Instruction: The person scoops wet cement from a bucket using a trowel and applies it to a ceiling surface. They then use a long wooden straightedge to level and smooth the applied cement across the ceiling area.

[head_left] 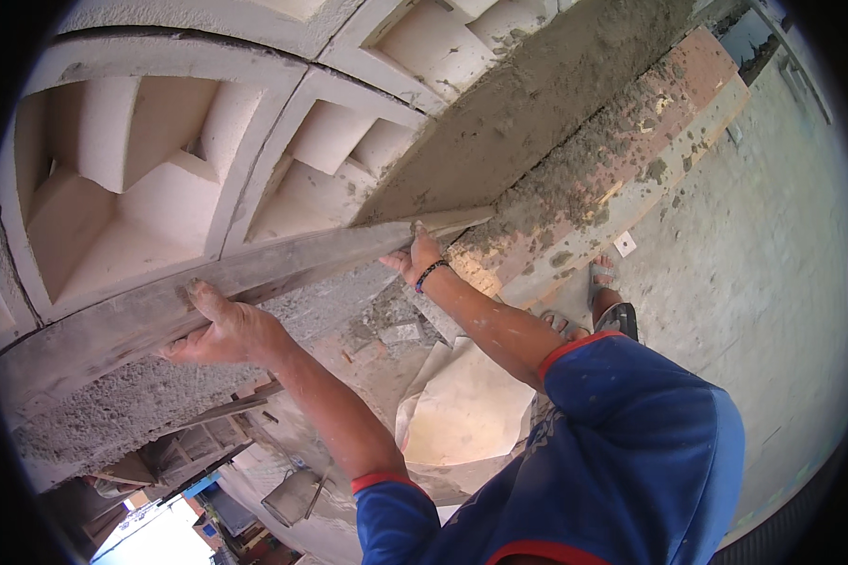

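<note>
I see mortar (528, 108) already spread beside the white blocks (151, 193); the concrete (141, 405) below the plank (132, 306) looks rough, so I judge work remains there. The plank, long, grey and smeared, runs along the blocks' lower edge; my left grip (228, 328) and right grip (420, 258) both clasp it.

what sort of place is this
Probably a building or renovation site: pale hollow blocks, a strip of what looks like mortar beside them, and a long board held along their edge.
</note>
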Available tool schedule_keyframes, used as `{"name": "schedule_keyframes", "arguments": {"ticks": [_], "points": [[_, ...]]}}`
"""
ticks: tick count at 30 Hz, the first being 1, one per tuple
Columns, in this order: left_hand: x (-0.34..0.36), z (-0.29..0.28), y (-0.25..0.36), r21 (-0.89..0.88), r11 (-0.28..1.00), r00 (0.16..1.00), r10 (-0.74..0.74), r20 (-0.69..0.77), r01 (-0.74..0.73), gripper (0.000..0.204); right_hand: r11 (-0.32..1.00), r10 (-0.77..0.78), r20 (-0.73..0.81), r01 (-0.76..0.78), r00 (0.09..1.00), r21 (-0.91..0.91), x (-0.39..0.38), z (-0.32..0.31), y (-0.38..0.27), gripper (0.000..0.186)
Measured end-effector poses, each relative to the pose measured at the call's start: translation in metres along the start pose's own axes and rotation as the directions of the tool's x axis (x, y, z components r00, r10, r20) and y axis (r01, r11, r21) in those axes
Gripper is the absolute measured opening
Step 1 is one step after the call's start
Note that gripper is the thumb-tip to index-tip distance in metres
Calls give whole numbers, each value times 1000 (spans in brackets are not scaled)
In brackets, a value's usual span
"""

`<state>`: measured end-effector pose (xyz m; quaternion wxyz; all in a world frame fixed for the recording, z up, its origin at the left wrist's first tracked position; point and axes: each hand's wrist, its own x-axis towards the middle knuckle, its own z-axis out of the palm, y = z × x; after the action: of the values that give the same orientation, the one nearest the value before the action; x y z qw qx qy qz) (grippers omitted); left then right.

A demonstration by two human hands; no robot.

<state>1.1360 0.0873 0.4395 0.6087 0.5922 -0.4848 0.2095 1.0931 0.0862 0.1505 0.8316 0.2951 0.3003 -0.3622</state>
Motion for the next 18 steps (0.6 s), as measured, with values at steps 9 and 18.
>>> {"name": "schedule_keyframes", "arguments": {"ticks": [9,18], "points": [[-8,26,36,-1,998,998,-57,24,57,71,983,15,73,-28,997,184,19,-10,-24,61],[-27,87,63,-51,999,1000,17,16,-16,85,975,-151,120,128,981,182,8,-7,-112,80]]}}
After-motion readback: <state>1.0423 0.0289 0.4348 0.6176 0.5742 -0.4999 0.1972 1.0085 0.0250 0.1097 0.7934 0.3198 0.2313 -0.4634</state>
